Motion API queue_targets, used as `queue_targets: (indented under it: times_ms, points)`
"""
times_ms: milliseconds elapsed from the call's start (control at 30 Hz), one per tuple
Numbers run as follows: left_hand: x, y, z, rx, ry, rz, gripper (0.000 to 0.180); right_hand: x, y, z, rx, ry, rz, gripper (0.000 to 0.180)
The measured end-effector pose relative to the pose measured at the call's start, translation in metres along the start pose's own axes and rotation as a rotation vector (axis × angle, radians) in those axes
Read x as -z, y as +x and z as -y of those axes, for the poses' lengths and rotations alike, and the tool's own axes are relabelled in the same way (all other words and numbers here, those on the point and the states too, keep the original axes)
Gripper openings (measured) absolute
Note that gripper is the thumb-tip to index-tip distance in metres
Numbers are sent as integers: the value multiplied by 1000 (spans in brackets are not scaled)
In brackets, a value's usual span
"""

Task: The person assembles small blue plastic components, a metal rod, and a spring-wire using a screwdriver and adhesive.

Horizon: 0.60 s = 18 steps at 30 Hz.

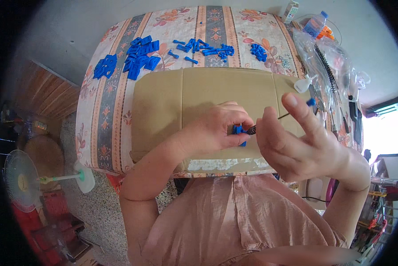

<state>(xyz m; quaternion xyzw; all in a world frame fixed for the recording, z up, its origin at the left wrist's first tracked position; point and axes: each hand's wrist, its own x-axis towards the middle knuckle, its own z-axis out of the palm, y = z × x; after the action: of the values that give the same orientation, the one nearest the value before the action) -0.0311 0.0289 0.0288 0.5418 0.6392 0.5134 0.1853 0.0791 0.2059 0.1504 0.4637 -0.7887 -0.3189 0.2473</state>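
My left hand (pixel 223 124) is closed, pinching a small blue plastic part (pixel 239 130) between thumb and fingers above the cardboard. A black coil spring (pixel 251 130) sticks out of that part toward my right hand (pixel 296 142). The curled fingers of my right hand meet the spring and hide its far end, while one digit stands raised apart. Between the digits shows a thin dark rod (pixel 284 116), which looks in line with the spring. Beyond it is a blue knob-like piece (pixel 312 102); whether they join is hidden.
Flattened cardboard (pixel 159 102) lies on the floral tablecloth (pixel 181 26). Behind it are blue plate-like parts (pixel 141 55), blue pegs (pixel 192 46) and small blue pieces (pixel 258 52). A white squeeze bottle (pixel 303 83), plastic bags and black springs (pixel 325 62) lie at right. A fan (pixel 23 179) stands left.
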Motion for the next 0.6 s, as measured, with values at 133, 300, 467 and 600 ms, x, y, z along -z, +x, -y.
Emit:
queue_targets:
  times_ms: [133, 300, 467, 600]
  points:
    - [-6, -1, 9, 132, 18, 33, 20, 5, 2, -6, 39, -72, 35, 24]
    - [-14, 1, 22, 214, -20, 17, 17, -1, -5, -2, 16, -165, -38, 23]
    - [6, 5, 8, -41, 144, 113, 17, -15, -18, 3, 76, -255, -261, 25]
    - [3, 0, 6, 38, 142, 65, 17, -8, -39, 21, -146, 171, -355, 19]
